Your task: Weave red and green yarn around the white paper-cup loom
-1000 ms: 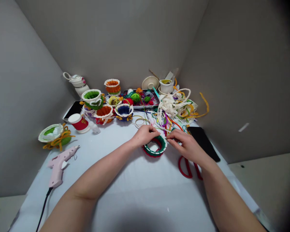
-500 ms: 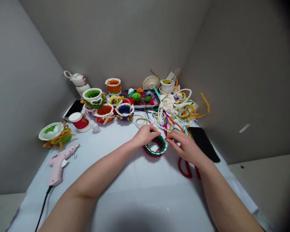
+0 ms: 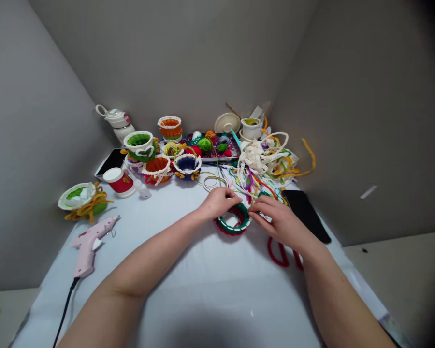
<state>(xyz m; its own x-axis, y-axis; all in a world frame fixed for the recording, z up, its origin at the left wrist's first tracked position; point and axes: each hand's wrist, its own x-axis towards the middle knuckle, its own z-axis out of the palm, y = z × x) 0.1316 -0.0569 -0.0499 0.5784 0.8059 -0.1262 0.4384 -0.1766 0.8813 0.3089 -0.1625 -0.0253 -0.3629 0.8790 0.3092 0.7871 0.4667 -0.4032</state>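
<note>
- Hands meet at a small round basket point(image 3: 233, 222) in green and red with white stitching, sitting on the white table point(image 3: 188, 285) near its middle
- left hand point(image 3: 217, 201) rests on the far left rim of the basket, fingers curled together over the edge, pinching it
- right hand point(image 3: 281, 221) touches the right rim, thumb and forefinger closed on the rim or a strand there; cannot tell which
- red scissors point(image 3: 280, 254) lie on the table just under the right wrist, partly hidden by it
- black phone point(image 3: 305, 208) lies flat just right of the right hand
- pile of lace and coloured cords point(image 3: 266, 162) sits behind the right hand, strands reaching down close to the basket
- metal tray point(image 3: 212, 146) with yarn balls stands at the back, against the wall
- four finished baskets point(image 3: 155, 154) in green, orange and blue cluster left of the tray
- red cup with white lid point(image 3: 118, 182) stands left of that cluster, a small clear bottle point(image 3: 142, 190) lying beside it
- pink glue gun point(image 3: 90, 244) lies at the left edge, its black cord running off the near side
- green basket with orange cords point(image 3: 81, 200) sits at the far left, behind the glue gun
- white kettle point(image 3: 116, 121) stands in the back left corner
- white cup point(image 3: 251, 128) and a round lid point(image 3: 226, 123) stand behind the lace pile
</note>
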